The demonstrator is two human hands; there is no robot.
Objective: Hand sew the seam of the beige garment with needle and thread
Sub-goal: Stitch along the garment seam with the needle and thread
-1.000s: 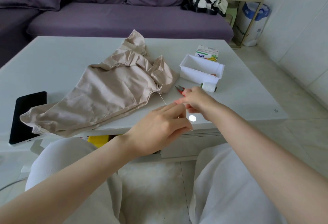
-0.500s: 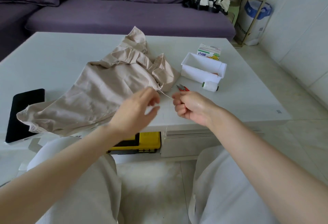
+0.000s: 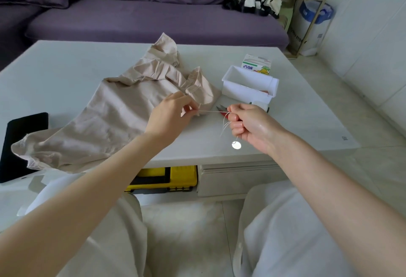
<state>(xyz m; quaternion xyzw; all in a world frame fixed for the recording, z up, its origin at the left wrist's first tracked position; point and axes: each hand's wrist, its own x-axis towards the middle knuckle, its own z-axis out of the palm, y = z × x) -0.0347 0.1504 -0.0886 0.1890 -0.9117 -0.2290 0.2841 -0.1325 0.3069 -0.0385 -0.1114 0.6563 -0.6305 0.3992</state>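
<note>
- The beige garment (image 3: 123,114) lies crumpled on the left half of the white table (image 3: 66,74), reaching the near edge; its bunched seam end points to the table's middle, where both hands can work it
- The left hand (image 3: 173,116) pinches the thread (image 3: 211,111) between thumb and fingertips right at that seam end, probably to anchor the fabric so the pull does not pucker it
- The right hand (image 3: 248,125) is curled into a fist clamped on the thread's other end; the strand runs taut between the hands, and loose strands trail below the fingers
- The needle is too small to make out
- A small bright disc (image 3: 236,145) shows just below the right hand, close to the near edge; what it is cannot be told
- Red-handled snips (image 3: 220,109) lie just behind the right hand, and a thread spool (image 3: 261,106) sits against the white tray (image 3: 243,93) toward the right edge, apparently kept within reach for cutting
- Judged step: drawing a stitch or knot tight at the seam end
</note>
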